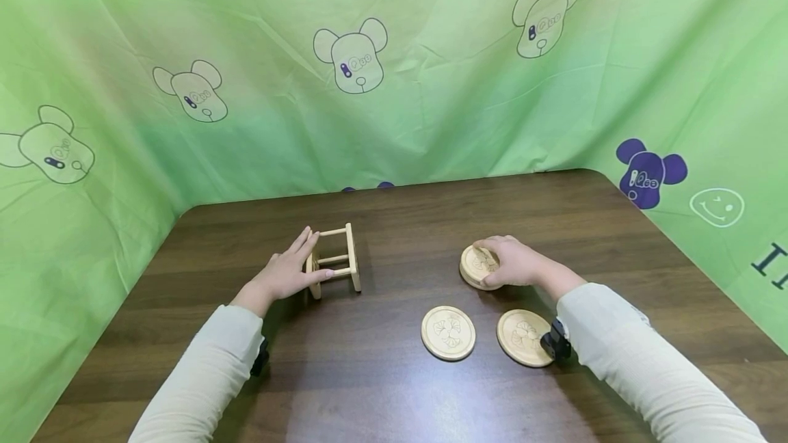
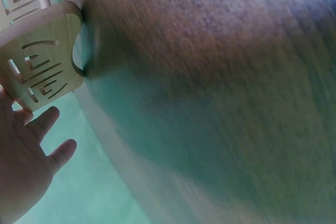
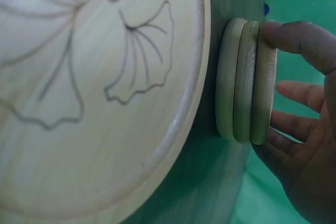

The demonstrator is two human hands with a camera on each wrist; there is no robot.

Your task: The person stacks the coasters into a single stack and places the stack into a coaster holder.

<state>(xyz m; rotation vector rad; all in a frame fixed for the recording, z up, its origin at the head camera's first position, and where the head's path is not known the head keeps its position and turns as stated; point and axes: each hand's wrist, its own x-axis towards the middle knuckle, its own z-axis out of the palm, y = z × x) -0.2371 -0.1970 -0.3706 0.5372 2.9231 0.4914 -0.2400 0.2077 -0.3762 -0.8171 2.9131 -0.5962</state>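
A small pale wooden coaster rack [image 1: 353, 258] stands at the left of the table, two side panels joined by rods. My left hand [image 1: 284, 276] holds its near-left side, thumb along the front and fingers at the back. Cut-out slots show in the side panel [image 2: 47, 61] in the left wrist view. To the right, my right hand [image 1: 514, 262] spans a stack of three round wooden coasters [image 1: 477, 265]. Thumb and fingers grip opposite edges of the uppermost coaster [image 3: 264, 87] in the right wrist view.
Two loose coasters with engraved leaf patterns lie nearer me: one coaster [image 1: 448, 333] at the middle, another coaster [image 1: 523, 338] beneath my right wrist. The dark wooden table [image 1: 369, 374] ends at a green printed cloth [image 1: 431, 122] behind and at the sides.
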